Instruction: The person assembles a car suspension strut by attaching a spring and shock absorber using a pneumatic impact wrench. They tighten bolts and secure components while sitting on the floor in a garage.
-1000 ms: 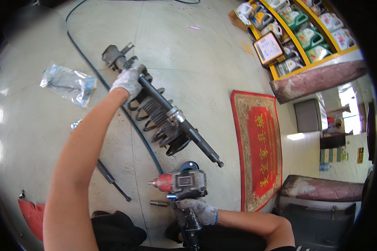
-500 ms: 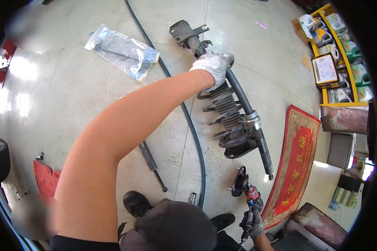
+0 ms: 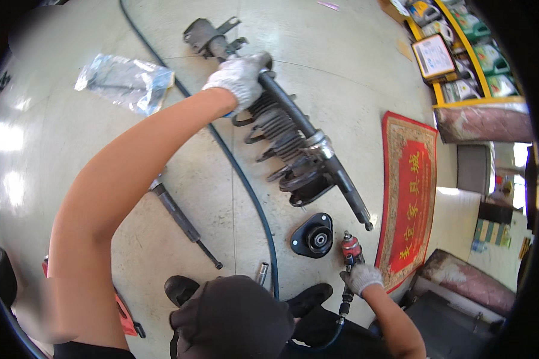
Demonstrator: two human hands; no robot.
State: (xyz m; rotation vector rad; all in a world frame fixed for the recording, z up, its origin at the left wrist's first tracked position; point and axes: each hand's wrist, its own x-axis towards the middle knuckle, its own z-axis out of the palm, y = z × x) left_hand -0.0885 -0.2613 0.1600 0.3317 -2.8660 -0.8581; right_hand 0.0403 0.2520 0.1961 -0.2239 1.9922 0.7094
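At the upper middle, my gloved left hand [image 3: 236, 79] is closed around the lower tube of a suspension strut [image 3: 220, 48] with a coil spring [image 3: 273, 133]. A long dark bar [image 3: 293, 110] with a shiny metal collar [image 3: 320, 145] runs along the spring's right side; its upper end is next to my fingers. My gloved right hand [image 3: 363, 279], at lower right, grips an air wrench [image 3: 351, 246] with a red head and a hose at its rear. To the left of the wrench head, apart from it, a black strut mount [image 3: 308, 236] lies flat on the floor.
A thin shock absorber [image 3: 176, 212] and a metal socket [image 3: 263, 273] lie nearer my feet. A dark hose [image 3: 227, 152] crosses the floor. A clear plastic bag [image 3: 126, 82] lies at upper left. A red mat [image 3: 410, 200] and a yellow shelf [image 3: 470, 51] with bottles stand right.
The wrench head has come away from the strut mount, which was tilted on edge and now lies flat. My left hand keeps its hold on the strut. The whole view has shifted.
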